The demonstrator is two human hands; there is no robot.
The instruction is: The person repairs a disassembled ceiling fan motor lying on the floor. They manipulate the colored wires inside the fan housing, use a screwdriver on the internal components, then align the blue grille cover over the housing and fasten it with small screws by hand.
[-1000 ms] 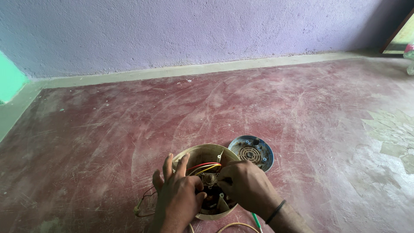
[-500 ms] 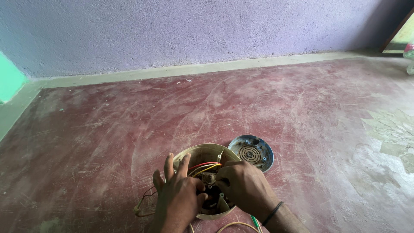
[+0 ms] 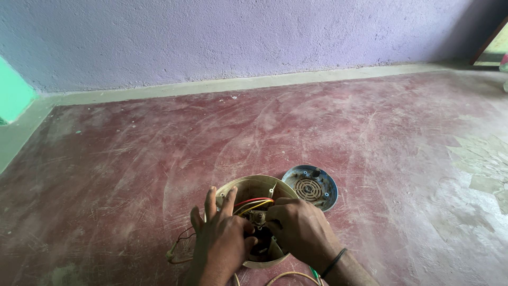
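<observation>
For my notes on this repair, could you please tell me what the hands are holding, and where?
The left hand grips the near left rim of the round cream housing. The right hand reaches into it at the coloured wires; whether it pinches anything cannot be told.

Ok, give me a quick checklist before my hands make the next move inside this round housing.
1. Left hand steadying the housing: ok, it rests on the near rim.
2. Right hand on the part inside: ok, fingertips meet at the middle; the grip itself is hidden.
3. Wires clear of the fingers: not ok, red and yellow ones run right under them.
4. Cover plate out of the way: ok, flat on the floor beside the housing.
5. Small loose parts accounted for: cannot tell.
</observation>
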